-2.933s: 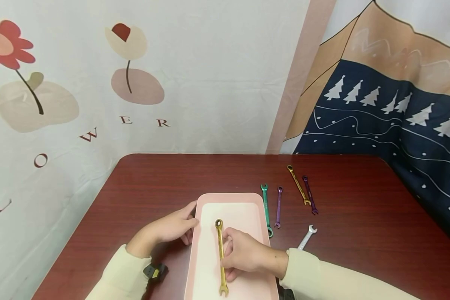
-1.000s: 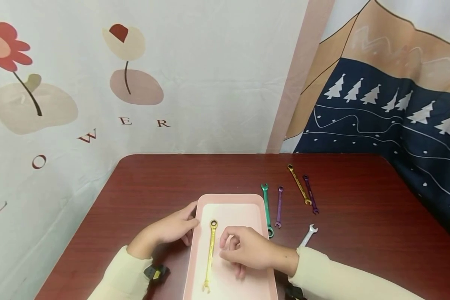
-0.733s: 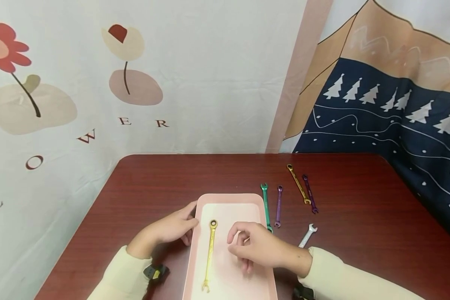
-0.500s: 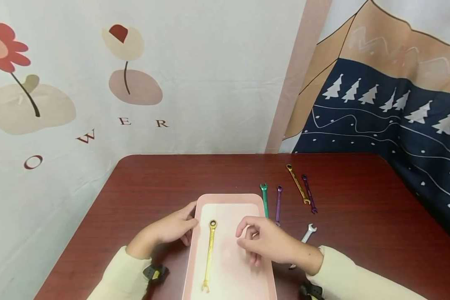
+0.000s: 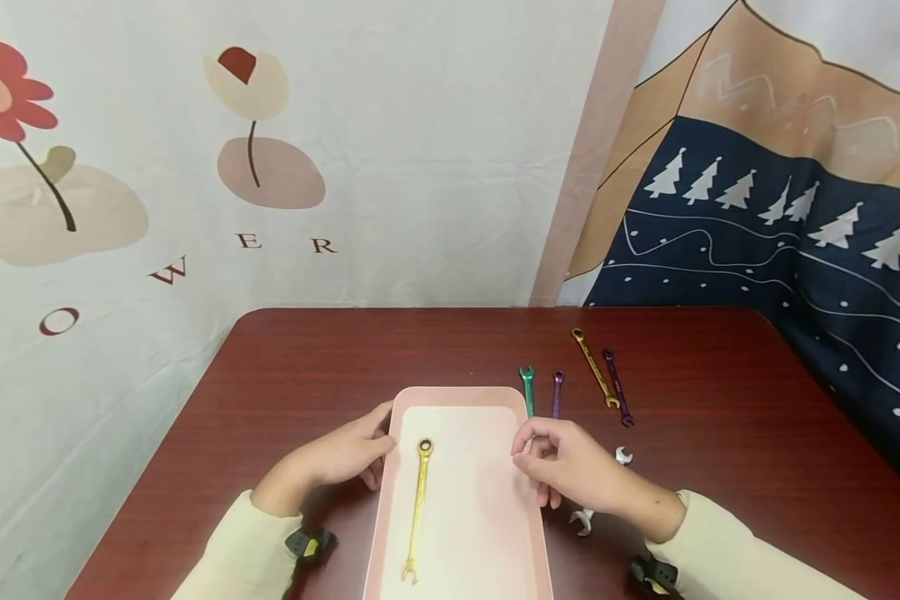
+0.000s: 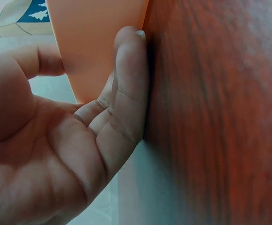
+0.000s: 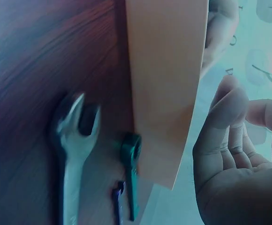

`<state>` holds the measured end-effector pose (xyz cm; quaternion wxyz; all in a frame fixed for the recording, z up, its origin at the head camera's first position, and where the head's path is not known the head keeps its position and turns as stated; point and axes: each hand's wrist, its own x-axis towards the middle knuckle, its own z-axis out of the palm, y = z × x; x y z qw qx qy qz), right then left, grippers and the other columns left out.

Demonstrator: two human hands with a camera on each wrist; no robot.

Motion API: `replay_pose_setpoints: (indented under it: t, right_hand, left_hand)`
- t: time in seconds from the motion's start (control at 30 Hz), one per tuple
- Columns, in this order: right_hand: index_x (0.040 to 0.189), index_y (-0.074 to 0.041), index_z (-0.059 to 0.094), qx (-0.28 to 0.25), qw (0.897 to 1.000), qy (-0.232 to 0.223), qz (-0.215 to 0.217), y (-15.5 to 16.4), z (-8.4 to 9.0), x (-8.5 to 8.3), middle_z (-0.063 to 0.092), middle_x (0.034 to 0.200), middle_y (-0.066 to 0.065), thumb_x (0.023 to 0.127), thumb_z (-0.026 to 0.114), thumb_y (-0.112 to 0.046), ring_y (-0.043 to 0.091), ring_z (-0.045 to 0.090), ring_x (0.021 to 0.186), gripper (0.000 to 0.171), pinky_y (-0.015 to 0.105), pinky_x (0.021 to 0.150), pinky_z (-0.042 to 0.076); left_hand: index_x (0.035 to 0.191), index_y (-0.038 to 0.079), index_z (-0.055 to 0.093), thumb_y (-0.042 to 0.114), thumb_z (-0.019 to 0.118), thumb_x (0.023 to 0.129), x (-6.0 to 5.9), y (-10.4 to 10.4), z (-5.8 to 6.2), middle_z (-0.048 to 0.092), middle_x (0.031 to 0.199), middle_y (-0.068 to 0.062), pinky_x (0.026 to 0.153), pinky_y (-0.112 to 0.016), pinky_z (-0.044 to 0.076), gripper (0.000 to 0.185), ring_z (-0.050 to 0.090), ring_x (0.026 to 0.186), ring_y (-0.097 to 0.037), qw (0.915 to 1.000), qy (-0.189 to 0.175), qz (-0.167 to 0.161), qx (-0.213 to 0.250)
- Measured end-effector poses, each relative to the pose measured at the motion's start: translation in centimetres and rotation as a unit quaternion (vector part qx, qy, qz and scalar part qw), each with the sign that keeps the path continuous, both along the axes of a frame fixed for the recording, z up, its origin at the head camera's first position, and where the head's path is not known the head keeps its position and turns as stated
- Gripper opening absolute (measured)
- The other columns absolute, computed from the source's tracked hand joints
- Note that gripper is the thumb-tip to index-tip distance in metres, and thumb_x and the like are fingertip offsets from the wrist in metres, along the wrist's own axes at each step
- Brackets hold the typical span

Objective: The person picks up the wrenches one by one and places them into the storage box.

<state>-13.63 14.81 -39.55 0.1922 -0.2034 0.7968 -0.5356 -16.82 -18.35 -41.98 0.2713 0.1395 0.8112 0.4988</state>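
A gold combination wrench (image 5: 420, 510) lies lengthwise on the left part of the pink tray (image 5: 487, 533). My left hand (image 5: 341, 454) rests against the tray's left side, its thumb at the rim and its fingers against the outer wall. My right hand (image 5: 581, 467), holding nothing, hovers above the tray's right rim with fingers loosely bent. Partly hidden by it are a silver wrench (image 7: 75, 145), a green wrench (image 5: 527, 390) and a purple wrench (image 5: 558, 396). In the right wrist view, the green wrench's ring end sits beside the tray wall.
Farther back on the right, another gold wrench (image 5: 594, 367) and a dark purple wrench (image 5: 618, 387) lie close together. The red-brown table (image 5: 330, 358) ends at printed cloths, pale at the back and navy on the right.
The right hand released the gold wrench onto the tray and moved right to the tray's edge, covering parts of the green, purple and silver wrenches. My left hand stays in place.
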Motion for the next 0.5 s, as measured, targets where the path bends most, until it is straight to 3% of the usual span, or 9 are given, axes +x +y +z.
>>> replay_pose_setpoints:
  t: [0.27, 0.5]
  right_hand:
    - [0.096, -0.003, 0.061, 0.035, 0.999, 0.003, -0.029, 1.9, -0.5, 0.1, 0.061, 0.066, 0.009, 0.097, 0.063, -0.016, 0.016, 0.061, 0.049, 0.013, 0.030, 0.039, 0.054]
    - [0.099, 0.001, 0.061, 0.051, 0.997, 0.030, -0.054, 3.7, -1.1, -0.9, 0.060, 0.065, 0.007, 0.097, 0.062, -0.014, 0.015, 0.060, 0.049, 0.014, 0.031, 0.039, 0.054]
  left_hand:
    - [0.160, 0.008, 0.009, 0.009, 0.043, 0.097, 0.0, 0.0, 0.0, 0.064, 0.081, -0.012, 0.056, -0.038, 0.061, 0.071, 0.062, 0.063, -0.020, 1.0000, -0.001, 0.001, 0.000]
    - [0.159, 0.006, 0.009, 0.010, 0.043, 0.098, 0.1, 0.0, 0.1, 0.064, 0.081, -0.012, 0.056, -0.039, 0.061, 0.070, 0.062, 0.063, -0.021, 1.0000, 0.002, 0.002, -0.002]
